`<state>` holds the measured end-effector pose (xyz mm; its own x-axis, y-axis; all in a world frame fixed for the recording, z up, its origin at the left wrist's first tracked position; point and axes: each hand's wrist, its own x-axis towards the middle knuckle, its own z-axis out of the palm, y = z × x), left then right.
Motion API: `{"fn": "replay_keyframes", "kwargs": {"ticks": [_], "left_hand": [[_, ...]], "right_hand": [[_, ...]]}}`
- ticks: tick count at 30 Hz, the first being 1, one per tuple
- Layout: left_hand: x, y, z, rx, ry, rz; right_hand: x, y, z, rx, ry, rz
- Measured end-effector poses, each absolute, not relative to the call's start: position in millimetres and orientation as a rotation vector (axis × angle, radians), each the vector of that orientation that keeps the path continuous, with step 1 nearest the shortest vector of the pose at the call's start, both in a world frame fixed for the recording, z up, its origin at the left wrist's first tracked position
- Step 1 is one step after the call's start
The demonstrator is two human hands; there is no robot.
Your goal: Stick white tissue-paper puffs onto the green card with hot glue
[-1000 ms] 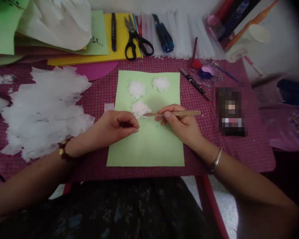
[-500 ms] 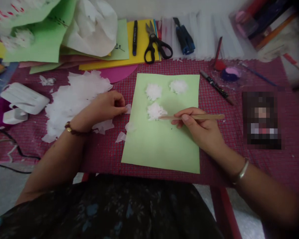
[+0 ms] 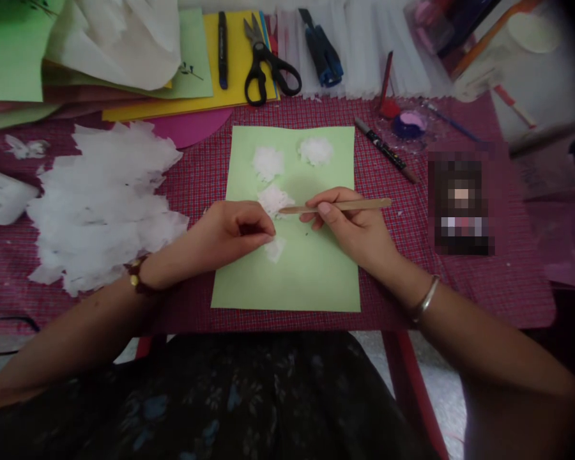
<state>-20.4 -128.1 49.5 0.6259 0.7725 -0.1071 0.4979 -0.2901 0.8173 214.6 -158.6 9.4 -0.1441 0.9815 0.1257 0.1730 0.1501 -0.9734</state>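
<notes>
On the table lies a light green paper sheet (image 3: 287,281) bearing three fluffy white paper flowers: one at upper left (image 3: 268,163), another at upper right (image 3: 315,151), and a lower one (image 3: 274,199). My left hand (image 3: 220,233), over the sheet's left part, pinches a small white tissue paper piece (image 3: 275,249) just below the lower flower. Between the thumb and fingers of my right hand (image 3: 354,223) is a slim wooden stick (image 3: 359,204), held nearly level. Its tapered tip reaches the lower flower; whether it presses into it I cannot tell.
A wide pile of white tissue pieces (image 3: 100,204) spreads at left. Black-handled scissors (image 3: 263,61), a black marker (image 3: 223,51) and a blue cutter (image 3: 323,51) lie at the back. Right of the sheet are another marker (image 3: 386,150) and a dark pixelated object (image 3: 462,239).
My left hand has moved right, from the sheet's left edge to over it, carrying a tissue piece. The right hand keeps the stick at the lower flower. The whole view has shifted.
</notes>
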Motion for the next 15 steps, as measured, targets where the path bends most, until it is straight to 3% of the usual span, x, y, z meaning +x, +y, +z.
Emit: {"fn": "replay_keyframes", "kwargs": {"ticks": [9, 15], "left_hand": [[-9, -118, 27, 2.185, 1.219, 0.523], [-9, -118, 25, 2.188, 1.272, 0.533]], "right_hand": [[217, -164, 14, -1.165, -1.379, 1.088], [217, -168, 13, -1.133, -1.583, 1.124]]}}
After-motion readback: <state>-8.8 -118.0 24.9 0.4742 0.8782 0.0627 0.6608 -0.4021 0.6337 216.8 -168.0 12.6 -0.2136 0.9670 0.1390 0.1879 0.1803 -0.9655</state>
